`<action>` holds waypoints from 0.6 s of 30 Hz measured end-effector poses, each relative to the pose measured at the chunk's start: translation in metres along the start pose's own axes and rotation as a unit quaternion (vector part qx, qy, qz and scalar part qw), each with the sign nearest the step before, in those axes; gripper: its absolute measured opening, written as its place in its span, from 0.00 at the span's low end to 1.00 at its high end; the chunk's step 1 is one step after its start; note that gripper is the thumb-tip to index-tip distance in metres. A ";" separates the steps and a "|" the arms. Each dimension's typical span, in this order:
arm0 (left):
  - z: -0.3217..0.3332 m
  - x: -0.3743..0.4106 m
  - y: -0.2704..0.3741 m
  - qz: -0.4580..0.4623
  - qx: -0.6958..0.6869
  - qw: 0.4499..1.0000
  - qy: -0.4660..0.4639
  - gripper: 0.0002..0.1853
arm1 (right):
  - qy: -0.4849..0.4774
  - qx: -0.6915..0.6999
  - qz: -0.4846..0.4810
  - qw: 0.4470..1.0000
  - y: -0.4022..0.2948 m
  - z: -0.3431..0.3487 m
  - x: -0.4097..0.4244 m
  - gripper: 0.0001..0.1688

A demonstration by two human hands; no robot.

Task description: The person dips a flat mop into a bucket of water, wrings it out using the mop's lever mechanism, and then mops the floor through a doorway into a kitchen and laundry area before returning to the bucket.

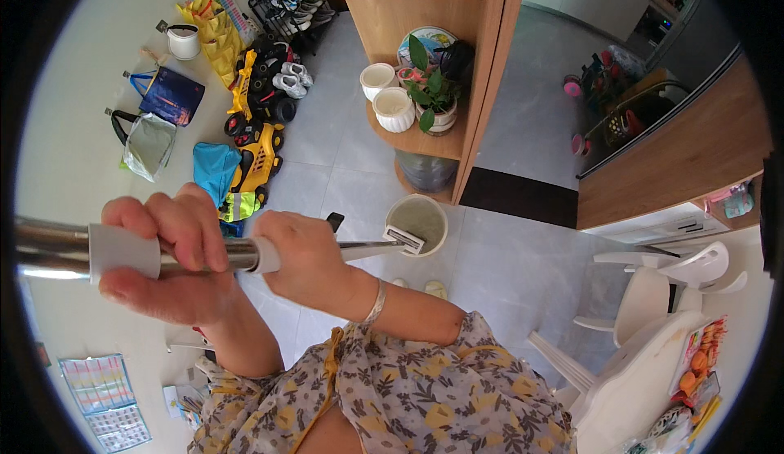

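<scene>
A metal mop pole [240,255] with light grey collars runs from the left rim towards the floor. My left hand [174,264] is closed around it at the upper collar, thumb below and fingers over the top. Just beside the lower collar, my right hand [306,261], with a bracelet on its wrist, grips the same pole. At the pole's far end, a white mop head [405,239] rests in a round pale bucket [443,221] of cloudy water, near the bucket's edge. A small black part [335,220] shows beyond my right hand.
A wooden shelf unit [416,138] with pots and a plant stands behind the bucket. Yellow toy vehicles [260,157] and shoes [294,80] line the left wall. White chairs [643,307] and a white table [637,386] are at the right. A dark threshold [519,197] crosses the doorway.
</scene>
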State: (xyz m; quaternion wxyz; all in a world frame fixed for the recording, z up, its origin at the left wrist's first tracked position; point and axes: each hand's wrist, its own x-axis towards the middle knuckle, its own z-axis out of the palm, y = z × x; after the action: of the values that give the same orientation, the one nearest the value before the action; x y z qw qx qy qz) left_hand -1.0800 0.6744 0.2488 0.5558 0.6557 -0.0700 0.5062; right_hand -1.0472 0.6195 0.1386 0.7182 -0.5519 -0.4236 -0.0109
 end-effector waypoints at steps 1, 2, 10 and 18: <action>0.002 -0.001 -0.001 0.009 0.007 1.000 0.003 0.30 | -0.010 0.001 0.002 1.000 -0.006 0.000 0.005 0.18; 0.004 -0.002 -0.002 0.018 0.015 1.000 0.006 0.30 | -0.016 0.012 -0.012 1.000 -0.015 -0.001 0.013 0.20; 0.007 -0.015 -0.023 -0.008 0.125 0.992 0.033 0.31 | -0.054 0.019 -0.041 0.998 -0.015 -0.007 0.033 0.21; -0.004 -0.010 -0.053 -0.100 -0.086 0.988 -0.085 0.21 | 0.027 -0.013 -0.008 1.000 0.084 -0.008 -0.017 0.14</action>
State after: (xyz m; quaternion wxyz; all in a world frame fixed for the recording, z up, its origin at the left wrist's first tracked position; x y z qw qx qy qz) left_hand -1.0520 0.6929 0.2062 0.6499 0.6497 -0.0944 0.3830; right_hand -1.0124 0.6387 0.0619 0.7221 -0.5571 -0.4084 -0.0371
